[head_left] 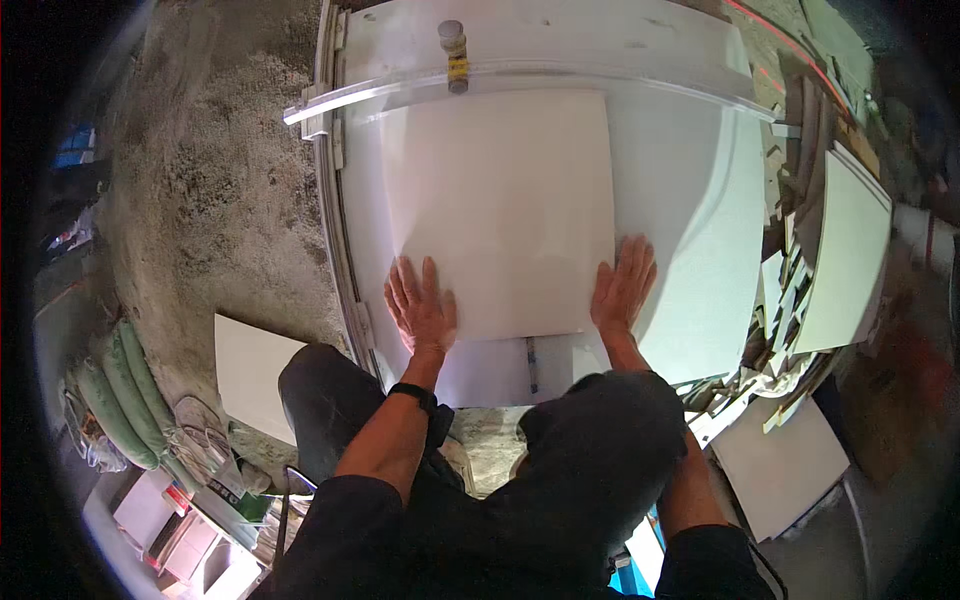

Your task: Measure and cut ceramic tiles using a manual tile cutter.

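Note:
A large square white tile (500, 210) lies flat on a wide pale work board (685, 230). My left hand (420, 308) rests at the tile's near left corner, fingers stretched out and palm down. On the other side, my right hand (624, 285) lies along the right edge with its fingers extended and its thumb toward the tile. Neither hand grips anything. Across the far side runs a long metal straight bar (560, 72), close to the tile's far edge. A small grey cylinder with a yellow band (456, 60) is at this bar. A slim pen-like stick (532, 365) lies near the board's front edge.
Broken tile strips (785, 300) pile up along the board's right side, beside a leaning stack of tiles (850, 250). Other tiles (780, 465) lie lower right, and one tile (255, 375) rests on the floor left of my knee. Green sacks (120, 400) sit at far left.

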Demonstrator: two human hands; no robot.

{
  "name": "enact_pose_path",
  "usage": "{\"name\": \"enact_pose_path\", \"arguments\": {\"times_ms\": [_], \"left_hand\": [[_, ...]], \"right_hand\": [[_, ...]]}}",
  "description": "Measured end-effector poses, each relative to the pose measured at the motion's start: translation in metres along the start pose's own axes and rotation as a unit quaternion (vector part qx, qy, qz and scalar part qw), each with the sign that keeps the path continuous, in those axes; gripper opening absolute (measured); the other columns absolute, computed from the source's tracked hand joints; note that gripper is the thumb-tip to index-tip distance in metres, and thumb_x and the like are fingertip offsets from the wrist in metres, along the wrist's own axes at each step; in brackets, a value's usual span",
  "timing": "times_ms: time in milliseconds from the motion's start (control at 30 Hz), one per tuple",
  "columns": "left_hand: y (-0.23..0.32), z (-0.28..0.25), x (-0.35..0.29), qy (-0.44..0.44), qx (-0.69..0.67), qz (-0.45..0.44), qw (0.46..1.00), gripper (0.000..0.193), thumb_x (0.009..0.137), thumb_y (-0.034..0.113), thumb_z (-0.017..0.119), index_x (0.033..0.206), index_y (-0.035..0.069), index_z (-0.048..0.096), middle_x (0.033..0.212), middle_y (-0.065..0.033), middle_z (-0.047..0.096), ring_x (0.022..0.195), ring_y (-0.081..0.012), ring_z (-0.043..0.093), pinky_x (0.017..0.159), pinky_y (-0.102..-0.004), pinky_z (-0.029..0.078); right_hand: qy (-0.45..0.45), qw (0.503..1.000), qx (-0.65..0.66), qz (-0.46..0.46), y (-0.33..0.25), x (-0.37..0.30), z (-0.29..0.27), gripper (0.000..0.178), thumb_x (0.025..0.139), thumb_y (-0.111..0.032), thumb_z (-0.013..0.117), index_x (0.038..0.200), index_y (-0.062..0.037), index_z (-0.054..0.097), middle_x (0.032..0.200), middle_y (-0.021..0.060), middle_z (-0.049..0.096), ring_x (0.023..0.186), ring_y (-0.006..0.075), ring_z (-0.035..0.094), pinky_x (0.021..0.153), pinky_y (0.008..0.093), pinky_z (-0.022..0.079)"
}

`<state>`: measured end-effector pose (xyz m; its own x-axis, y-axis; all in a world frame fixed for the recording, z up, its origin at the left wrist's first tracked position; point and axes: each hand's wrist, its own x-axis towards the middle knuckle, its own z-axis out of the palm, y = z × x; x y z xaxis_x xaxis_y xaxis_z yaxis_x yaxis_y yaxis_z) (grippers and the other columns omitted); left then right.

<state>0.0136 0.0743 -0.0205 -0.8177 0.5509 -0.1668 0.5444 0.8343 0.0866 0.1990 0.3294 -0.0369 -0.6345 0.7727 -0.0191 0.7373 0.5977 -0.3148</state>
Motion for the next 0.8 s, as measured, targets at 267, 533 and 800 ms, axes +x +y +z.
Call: {"name": "enact_pose_path", "arguments": {"times_ms": [267,533,800], "left_hand": [[-0.001,-0.001,0.003,-0.009,-0.011,0.004,1.000,0.068,0.087,0.039,0.057,0.149,0.016,0.039,0.160,-0.0184,0.022,0.147,-0.0387,0.017,0.120,-0.0531,0.013],[-0.001,-0.003,-0.003,-0.017,-0.020,-0.010,1.000,0.068,0.088,0.037,0.058,0.149,0.017,0.039,0.160,-0.0185,0.021,0.148,-0.0384,0.016,0.120,-0.0539,0.012],[-0.004,0.016,-0.011,0.044,0.002,-0.005,0.999,0.068,0.091,0.037,0.054,0.153,0.018,0.034,0.160,-0.0174,0.022,0.148,-0.0363,0.019,0.120,-0.0531,0.013]], "right_hand": [[-0.037,0.999,-0.031,0.012,-0.007,0.004,-0.006,0.060,0.099,-0.031,0.046,0.150,-0.0035,0.030,0.157,0.0239,0.024,0.147,0.0431,0.018,0.117,0.0597,0.013],[0.000,0.999,-0.025,-0.027,-0.003,0.000,0.004,0.063,0.095,-0.030,0.055,0.148,-0.0029,0.034,0.157,0.0225,0.026,0.146,0.0417,0.020,0.118,0.0564,0.016],[-0.024,0.951,0.294,0.089,-0.004,0.006,0.001,0.060,0.090,-0.019,0.062,0.142,0.0010,0.040,0.148,0.0219,0.040,0.139,0.0366,0.036,0.115,0.0453,0.030]]}}
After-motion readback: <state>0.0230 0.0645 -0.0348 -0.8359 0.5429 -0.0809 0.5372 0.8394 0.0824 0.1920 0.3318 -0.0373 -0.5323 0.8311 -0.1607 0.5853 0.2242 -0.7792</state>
